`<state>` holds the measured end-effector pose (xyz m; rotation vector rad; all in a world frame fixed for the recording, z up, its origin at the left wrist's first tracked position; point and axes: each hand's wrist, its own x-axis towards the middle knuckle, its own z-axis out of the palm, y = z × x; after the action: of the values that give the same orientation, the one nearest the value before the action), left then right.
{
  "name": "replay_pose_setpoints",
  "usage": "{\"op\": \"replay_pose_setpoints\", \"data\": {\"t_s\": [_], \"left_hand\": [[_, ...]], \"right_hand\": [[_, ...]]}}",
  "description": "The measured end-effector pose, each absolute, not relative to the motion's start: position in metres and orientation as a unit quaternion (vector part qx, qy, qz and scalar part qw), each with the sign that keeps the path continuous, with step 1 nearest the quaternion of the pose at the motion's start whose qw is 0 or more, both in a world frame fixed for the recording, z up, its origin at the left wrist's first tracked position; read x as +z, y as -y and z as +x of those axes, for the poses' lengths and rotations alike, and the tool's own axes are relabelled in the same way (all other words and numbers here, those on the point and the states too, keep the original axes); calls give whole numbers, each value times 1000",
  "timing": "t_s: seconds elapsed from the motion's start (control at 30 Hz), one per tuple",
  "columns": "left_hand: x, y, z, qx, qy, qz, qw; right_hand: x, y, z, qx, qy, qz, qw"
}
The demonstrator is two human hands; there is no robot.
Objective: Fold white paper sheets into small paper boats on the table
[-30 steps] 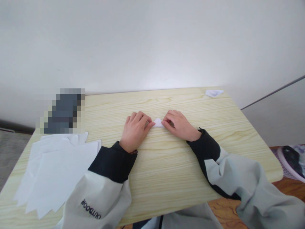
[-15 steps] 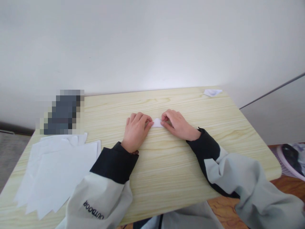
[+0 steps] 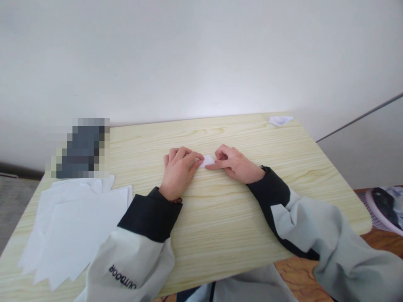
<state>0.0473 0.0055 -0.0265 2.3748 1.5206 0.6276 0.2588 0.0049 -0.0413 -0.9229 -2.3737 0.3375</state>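
A small piece of folded white paper [image 3: 208, 160] lies on the wood-grain table between my two hands. My left hand [image 3: 179, 170] pinches its left end between thumb and fingertips. From the other side, my right hand [image 3: 234, 164] has its thumb stretched along the paper's lower right edge, pressing on it. The other fingers of that hand are curled in above the thumb. The paper's left end is partly hidden by my left fingertips.
A fanned stack of white paper sheets [image 3: 85, 222] lies at the table's left. Behind it is a dark, pixelated object [image 3: 80, 149]. Another folded white paper [image 3: 281, 121] sits at the far right corner. A pink basket [image 3: 374, 209] stands beyond the right edge, below a white wall [image 3: 201, 54].
My right thumb has slid left along the lower edge of the folded paper, and its index finger has come away from the paper. The paper has tilted slightly; my left hand keeps its pinch.
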Motion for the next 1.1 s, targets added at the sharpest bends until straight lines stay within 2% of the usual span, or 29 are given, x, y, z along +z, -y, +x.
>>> {"op": "replay_pose_setpoints", "data": {"t_s": [0.5,0.77,1.0,1.1], "left_hand": [[-27,-4,48,204,-529,816,112],[-27,-6,42,210,-414,880,98],[-36,-12,41,299,-355,882,86],[-33,-10,43,317,-355,878,48]], "right_hand": [[-45,-2,278,104,887,-291,343],[-33,0,269,104,882,-340,310],[-33,-3,262,106,881,-358,289],[-34,-2,257,84,873,-364,313]]}}
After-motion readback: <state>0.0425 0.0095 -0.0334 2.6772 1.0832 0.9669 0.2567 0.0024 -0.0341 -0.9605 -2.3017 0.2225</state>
